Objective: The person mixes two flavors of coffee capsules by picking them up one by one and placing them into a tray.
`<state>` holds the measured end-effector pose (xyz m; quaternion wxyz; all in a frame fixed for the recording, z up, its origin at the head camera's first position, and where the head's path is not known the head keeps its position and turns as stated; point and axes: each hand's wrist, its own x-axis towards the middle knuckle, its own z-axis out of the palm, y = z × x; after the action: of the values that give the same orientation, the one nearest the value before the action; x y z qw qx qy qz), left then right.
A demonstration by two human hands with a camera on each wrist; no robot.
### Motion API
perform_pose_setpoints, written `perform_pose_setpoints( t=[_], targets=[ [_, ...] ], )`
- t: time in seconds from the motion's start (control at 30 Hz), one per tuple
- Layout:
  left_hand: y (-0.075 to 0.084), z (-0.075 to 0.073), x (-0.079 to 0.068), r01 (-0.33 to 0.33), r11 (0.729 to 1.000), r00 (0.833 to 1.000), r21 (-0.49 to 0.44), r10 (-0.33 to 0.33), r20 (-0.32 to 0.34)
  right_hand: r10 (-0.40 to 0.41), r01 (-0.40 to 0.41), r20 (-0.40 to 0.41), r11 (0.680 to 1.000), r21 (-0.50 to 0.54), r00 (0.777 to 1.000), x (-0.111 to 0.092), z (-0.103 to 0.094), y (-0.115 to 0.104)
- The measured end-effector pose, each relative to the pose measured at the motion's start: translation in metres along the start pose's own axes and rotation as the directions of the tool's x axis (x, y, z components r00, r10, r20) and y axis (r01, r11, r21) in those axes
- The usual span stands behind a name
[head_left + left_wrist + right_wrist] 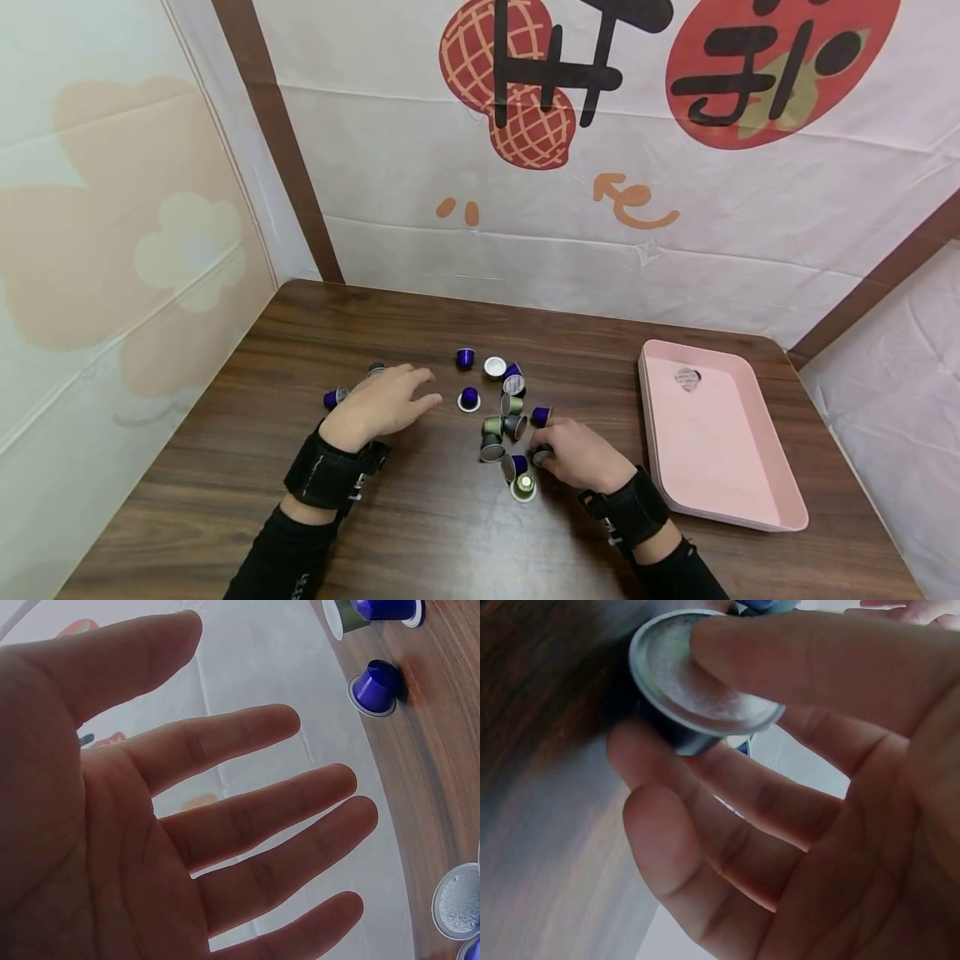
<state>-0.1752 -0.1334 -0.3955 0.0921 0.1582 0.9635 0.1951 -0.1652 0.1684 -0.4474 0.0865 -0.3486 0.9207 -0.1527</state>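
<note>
My right hand (pixel 581 452) is low at the right side of a loose cluster of coffee capsules. It pinches a dark coffee capsule (pixel 679 679), thumb on its foil lid and fingers behind its body. At the left, my left hand (pixel 378 406) hovers with spread fingers and holds nothing; its bare palm (pixel 142 825) shows in the left wrist view. Close to it lie a purple-blue capsule (pixel 331 399) and a dark one (pixel 376 368) partly hidden by the hand. Between the hands are a blue capsule (pixel 469 397), a green capsule (pixel 513 404) and several others.
A pink tray (pixel 727 450) with a small heart-shaped sticker (pixel 687 380) stands on the wooden table (pixel 420 517), to the right of my right hand. Behind the table hangs a printed white cloth (pixel 390 167). Another cloth borders the left side.
</note>
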Motion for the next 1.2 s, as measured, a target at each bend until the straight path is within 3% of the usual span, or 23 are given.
perform_pose_setpoints(
  t=[0.3, 0.6, 0.93, 1.2],
  targets=[
    [0.001, -0.001, 0.0, -0.007, 1.0, 1.0, 0.0, 0.007, -0.007, -0.008, 0.008, 0.004, 1.0, 0.019, 1.0, -0.004, -0.004, 0.0],
    [0.001, -0.002, -0.002, -0.009, 1.0, 1.0, 0.0, 0.009, 0.007, 0.061, -0.055, -0.068, 0.994, 0.09, 0.996, -0.017, -0.028, 0.004],
    [-0.001, -0.001, -0.001, -0.01, 1.0, 1.0, 0.004, 0.01, 0.003, 0.082, -0.084, -0.151, 0.996, -0.003, 0.985, -0.042, -0.074, 0.033],
    [0.001, -0.003, -0.002, -0.006, 1.0, 1.0, 0.002, 0.006, 0.012, 0.162, -0.162, -0.134, 0.987, 0.008, 0.978, -0.058, -0.098, 0.068]
  ],
)
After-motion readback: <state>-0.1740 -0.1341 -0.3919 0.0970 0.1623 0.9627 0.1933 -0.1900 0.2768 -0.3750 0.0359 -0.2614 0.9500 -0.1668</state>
